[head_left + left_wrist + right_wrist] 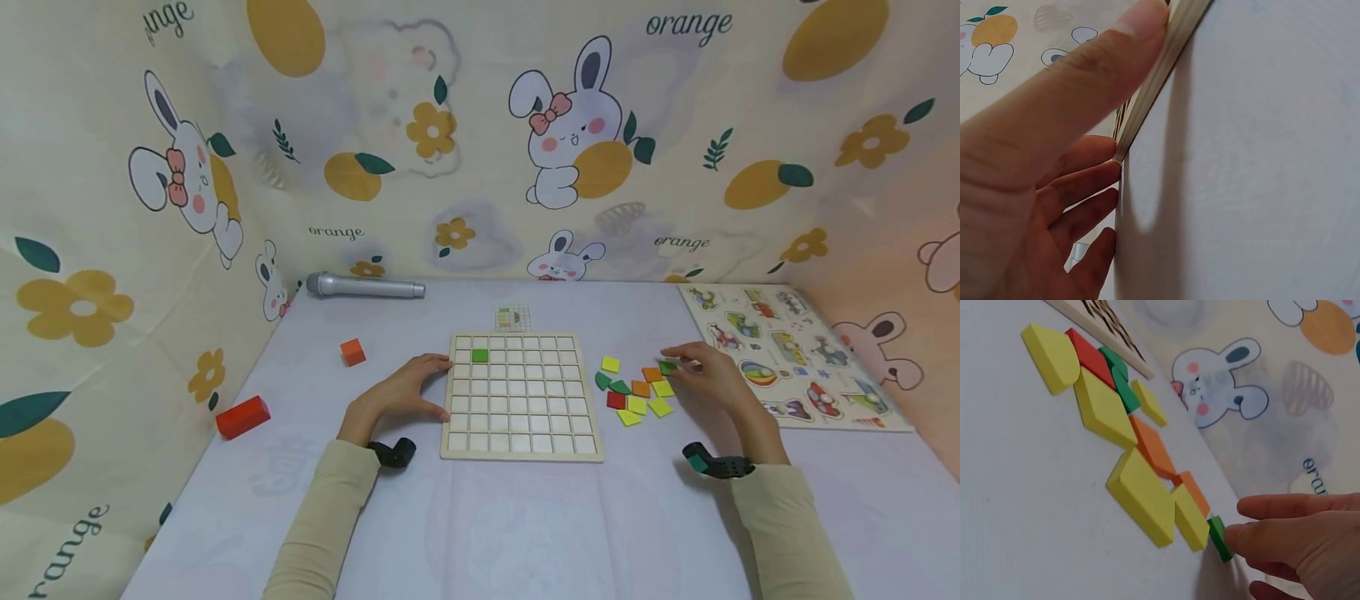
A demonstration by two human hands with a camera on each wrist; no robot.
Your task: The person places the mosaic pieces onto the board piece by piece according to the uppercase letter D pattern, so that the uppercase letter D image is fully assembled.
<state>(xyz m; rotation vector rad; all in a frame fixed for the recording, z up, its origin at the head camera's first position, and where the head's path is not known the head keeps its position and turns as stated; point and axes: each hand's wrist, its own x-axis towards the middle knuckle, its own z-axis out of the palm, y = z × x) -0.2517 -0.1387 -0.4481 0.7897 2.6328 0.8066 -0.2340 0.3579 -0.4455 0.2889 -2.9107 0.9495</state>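
Observation:
A wooden grid board (522,457) lies flat with a green square tile (480,356) in its top row area. Against the board's left edge rest the thumb and fingertips of my left hand (408,387); the wrist view shows the thumb (1129,37) along the board's side. To the right of the board, my right hand (708,375) pinches a small green tile (1220,539) between thumb and fingers, beside a loose group of tiles. Among these are a yellow tile (1141,497), an orange tile (1152,447), a red tile (1091,357) and green rounded pieces (619,387).
Behind the board lies a small pattern card (513,317). A silver microphone (367,286) is at the back left, with an orange-red cube (352,352) and a red block (243,417) nearer. A picture puzzle board (795,358) lies at the right.

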